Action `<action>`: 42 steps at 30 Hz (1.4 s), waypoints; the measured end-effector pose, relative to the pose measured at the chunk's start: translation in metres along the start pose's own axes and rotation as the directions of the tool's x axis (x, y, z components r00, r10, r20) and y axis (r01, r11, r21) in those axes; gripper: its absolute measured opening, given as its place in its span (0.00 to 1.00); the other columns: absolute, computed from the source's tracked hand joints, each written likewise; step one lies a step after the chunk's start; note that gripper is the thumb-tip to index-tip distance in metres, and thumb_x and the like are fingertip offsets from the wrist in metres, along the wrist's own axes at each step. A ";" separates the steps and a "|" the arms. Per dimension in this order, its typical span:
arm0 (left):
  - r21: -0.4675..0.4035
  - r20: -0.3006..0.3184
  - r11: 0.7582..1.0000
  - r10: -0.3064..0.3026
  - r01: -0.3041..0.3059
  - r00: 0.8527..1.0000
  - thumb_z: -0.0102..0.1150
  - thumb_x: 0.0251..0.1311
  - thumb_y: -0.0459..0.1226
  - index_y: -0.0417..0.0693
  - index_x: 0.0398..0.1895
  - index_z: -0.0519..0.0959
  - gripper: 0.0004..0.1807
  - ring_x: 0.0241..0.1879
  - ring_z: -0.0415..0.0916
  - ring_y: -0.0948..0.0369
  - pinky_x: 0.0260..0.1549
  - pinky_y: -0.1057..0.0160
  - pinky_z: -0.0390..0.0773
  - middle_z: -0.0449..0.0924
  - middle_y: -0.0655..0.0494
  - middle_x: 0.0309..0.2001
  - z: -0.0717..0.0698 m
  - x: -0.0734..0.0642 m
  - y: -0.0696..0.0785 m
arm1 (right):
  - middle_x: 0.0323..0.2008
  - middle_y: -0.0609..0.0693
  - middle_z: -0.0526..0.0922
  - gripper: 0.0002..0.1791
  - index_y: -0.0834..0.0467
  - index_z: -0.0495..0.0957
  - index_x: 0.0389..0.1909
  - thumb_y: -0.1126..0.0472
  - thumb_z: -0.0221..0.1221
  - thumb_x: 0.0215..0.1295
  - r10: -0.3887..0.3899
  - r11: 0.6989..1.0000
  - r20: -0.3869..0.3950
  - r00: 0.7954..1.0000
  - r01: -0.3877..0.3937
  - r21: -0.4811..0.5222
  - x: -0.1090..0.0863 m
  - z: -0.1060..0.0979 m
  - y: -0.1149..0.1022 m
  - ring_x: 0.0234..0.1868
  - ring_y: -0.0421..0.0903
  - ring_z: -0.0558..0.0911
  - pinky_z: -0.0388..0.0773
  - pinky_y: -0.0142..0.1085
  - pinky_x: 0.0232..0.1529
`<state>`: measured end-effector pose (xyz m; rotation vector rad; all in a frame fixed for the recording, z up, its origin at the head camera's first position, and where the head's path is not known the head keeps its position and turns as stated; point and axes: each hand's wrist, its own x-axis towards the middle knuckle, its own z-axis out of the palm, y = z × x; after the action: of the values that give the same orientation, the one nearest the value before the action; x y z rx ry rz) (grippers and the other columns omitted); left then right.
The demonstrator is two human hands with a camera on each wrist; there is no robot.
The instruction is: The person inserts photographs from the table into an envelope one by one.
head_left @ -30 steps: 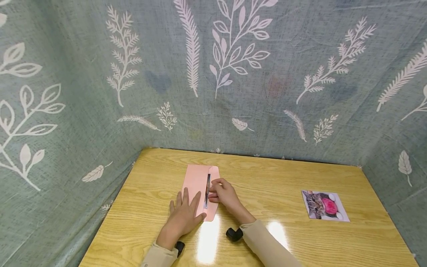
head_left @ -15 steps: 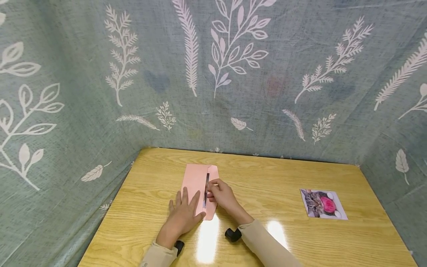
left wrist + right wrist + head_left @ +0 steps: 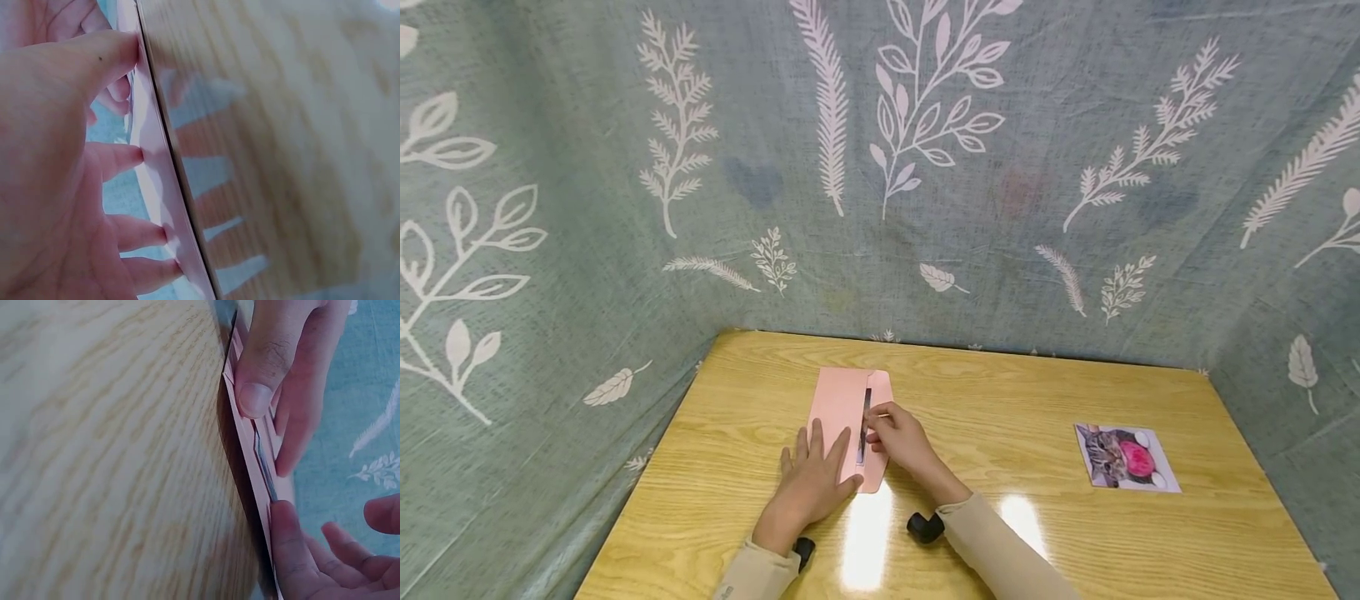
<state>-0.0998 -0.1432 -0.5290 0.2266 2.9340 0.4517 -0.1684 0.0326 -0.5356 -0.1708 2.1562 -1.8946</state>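
A pink envelope (image 3: 835,400) lies on the table with its flap (image 3: 880,383) folded out to the right. In its opening a narrow strip of a dark-toned photo print (image 3: 867,404) shows; the rest is hidden inside. My left hand (image 3: 808,483) presses flat on the envelope's lower part, fingers spread, its thumb (image 3: 255,400) by the opening. From the right, my right hand (image 3: 906,442) reaches over the flap. One right fingertip (image 3: 285,515) touches the print's edge, while the other fingers stay loosely bent and apart from it.
A photo print of a cat with a pink round shape (image 3: 1127,458) lies at the right on the wooden table (image 3: 1000,392). Behind and at the sides hangs a grey-green curtain (image 3: 880,267) with white leaf patterns. Black wrist cameras (image 3: 925,527) sit under both wrists.
The strip of print showing at the envelope's opening has become slightly narrower. My right fingers have shifted a little left toward the envelope; my left hand has stayed in place.
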 end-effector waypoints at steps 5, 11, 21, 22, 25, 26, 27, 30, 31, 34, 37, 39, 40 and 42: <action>-0.006 0.012 1.000 -0.003 0.003 1.000 0.57 0.66 0.60 0.53 0.79 0.58 0.43 0.73 0.39 0.30 0.62 0.25 0.47 0.42 0.27 0.76 -0.001 0.001 0.001 | 0.39 0.60 0.84 0.15 0.66 0.79 0.52 0.59 0.55 0.75 -0.022 0.998 0.003 1.000 0.022 -0.065 -0.003 -0.006 -0.002 0.35 0.51 0.84 0.83 0.41 0.36; -0.001 0.017 1.000 -0.008 0.008 1.000 0.57 0.66 0.59 0.53 0.79 0.58 0.43 0.73 0.40 0.30 0.61 0.25 0.48 0.42 0.27 0.75 -0.002 0.000 0.000 | 0.38 0.59 0.83 0.15 0.66 0.79 0.52 0.60 0.55 0.74 -0.072 0.990 0.024 0.997 0.074 -0.122 -0.011 -0.021 -0.010 0.36 0.58 0.83 0.82 0.47 0.36; -0.021 0.028 1.000 -0.014 0.014 1.000 0.56 0.67 0.59 0.54 0.79 0.57 0.43 0.73 0.38 0.30 0.62 0.25 0.45 0.41 0.27 0.76 -0.002 -0.001 0.001 | 0.42 0.49 0.83 0.15 0.62 0.80 0.52 0.56 0.59 0.74 -0.164 0.960 0.014 0.986 0.163 -0.229 -0.023 -0.061 -0.016 0.43 0.51 0.82 0.80 0.45 0.43; -0.020 0.027 1.000 -0.012 0.013 1.000 0.56 0.67 0.59 0.54 0.79 0.57 0.43 0.73 0.38 0.30 0.62 0.25 0.45 0.41 0.27 0.76 -0.002 -0.001 0.001 | 0.42 0.48 0.83 0.14 0.61 0.80 0.52 0.56 0.59 0.73 -0.168 0.956 0.006 0.986 0.164 -0.242 -0.025 -0.066 -0.017 0.44 0.49 0.82 0.79 0.44 0.44; -0.020 0.022 1.000 -0.007 0.007 1.000 0.56 0.67 0.59 0.54 0.79 0.57 0.43 0.73 0.38 0.30 0.62 0.25 0.45 0.41 0.27 0.76 -0.003 -0.001 0.001 | 0.43 0.46 0.83 0.13 0.59 0.81 0.52 0.56 0.60 0.73 -0.167 0.952 -0.018 0.986 0.156 -0.263 -0.031 -0.081 -0.018 0.46 0.47 0.81 0.77 0.45 0.48; -0.020 0.022 1.000 -0.007 0.007 1.000 0.56 0.67 0.59 0.54 0.79 0.57 0.43 0.73 0.38 0.30 0.62 0.25 0.45 0.41 0.27 0.76 -0.003 -0.001 0.001 | 0.44 0.46 0.83 0.13 0.58 0.81 0.52 0.56 0.60 0.73 -0.168 0.950 -0.027 0.985 0.155 -0.273 -0.033 -0.086 -0.019 0.46 0.47 0.81 0.77 0.46 0.49; -0.022 0.019 1.000 -0.004 0.004 1.000 0.56 0.67 0.59 0.53 0.79 0.57 0.43 0.73 0.38 0.30 0.62 0.25 0.45 0.41 0.27 0.76 -0.004 -0.001 0.001 | 0.44 0.46 0.83 0.12 0.57 0.81 0.51 0.56 0.61 0.72 -0.171 0.947 -0.038 0.984 0.154 -0.282 -0.035 -0.091 -0.019 0.47 0.47 0.80 0.76 0.47 0.50; -0.015 0.018 1.000 -0.003 0.003 1.000 0.56 0.67 0.59 0.54 0.79 0.56 0.43 0.73 0.38 0.30 0.62 0.25 0.46 0.41 0.27 0.76 -0.005 -0.001 0.001 | 0.46 0.46 0.84 0.12 0.54 0.81 0.52 0.56 0.61 0.72 -0.172 0.938 -0.058 0.983 0.146 -0.315 -0.041 -0.106 -0.020 0.48 0.48 0.81 0.76 0.48 0.50; -0.015 0.016 1.000 -0.002 0.002 1.000 0.56 0.67 0.59 0.53 0.79 0.56 0.43 0.73 0.38 0.29 0.62 0.24 0.46 0.41 0.27 0.76 -0.005 -0.001 0.000 | 0.46 0.47 0.84 0.12 0.54 0.81 0.52 0.56 0.61 0.72 -0.171 0.935 -0.064 0.983 0.142 -0.326 -0.043 -0.112 -0.021 0.49 0.49 0.81 0.77 0.48 0.50; -0.011 0.020 1.000 -0.003 0.003 1.000 0.56 0.67 0.59 0.53 0.79 0.56 0.43 0.73 0.38 0.29 0.62 0.25 0.46 0.41 0.27 0.76 -0.004 -0.001 0.000 | 0.48 0.48 0.84 0.13 0.54 0.81 0.54 0.55 0.60 0.73 -0.172 0.924 -0.074 0.982 0.134 -0.358 -0.050 -0.128 -0.022 0.50 0.50 0.81 0.77 0.48 0.50; -0.010 0.025 1.000 -0.004 0.005 1.000 0.56 0.67 0.59 0.54 0.79 0.56 0.43 0.73 0.38 0.29 0.62 0.25 0.46 0.41 0.27 0.76 -0.003 -0.001 0.000 | 0.49 0.50 0.83 0.14 0.55 0.80 0.55 0.55 0.60 0.73 -0.180 0.913 -0.084 0.980 0.135 -0.386 -0.056 -0.145 -0.021 0.50 0.52 0.81 0.78 0.49 0.49; -0.012 0.026 1.000 -0.004 0.005 1.000 0.56 0.67 0.59 0.53 0.79 0.56 0.43 0.73 0.38 0.29 0.62 0.25 0.46 0.41 0.27 0.76 -0.003 -0.001 0.000 | 0.50 0.52 0.83 0.15 0.56 0.80 0.55 0.55 0.60 0.73 -0.191 0.905 -0.091 0.977 0.139 -0.403 -0.059 -0.157 -0.020 0.50 0.53 0.81 0.78 0.50 0.49; -0.009 0.029 1.000 -0.007 0.007 1.000 0.55 0.67 0.59 0.54 0.80 0.56 0.43 0.73 0.38 0.30 0.62 0.25 0.46 0.41 0.27 0.76 -0.002 -0.001 0.000 | 0.50 0.53 0.83 0.14 0.56 0.80 0.55 0.55 0.60 0.73 -0.192 0.903 -0.098 0.976 0.137 -0.407 -0.061 -0.163 -0.019 0.50 0.53 0.81 0.78 0.51 0.49; -0.012 0.027 1.000 -0.004 0.005 1.000 0.56 0.67 0.59 0.54 0.79 0.56 0.43 0.73 0.38 0.29 0.62 0.24 0.46 0.41 0.27 0.76 -0.002 -0.001 0.000 | 0.52 0.55 0.82 0.15 0.57 0.79 0.56 0.55 0.60 0.73 -0.204 0.895 -0.102 0.974 0.143 -0.423 -0.065 -0.176 -0.017 0.51 0.54 0.81 0.78 0.52 0.50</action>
<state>-0.0997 -0.1442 -0.5269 0.2226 2.9036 0.4623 -0.1561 0.2152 -0.4912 -0.3278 2.7062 -1.5447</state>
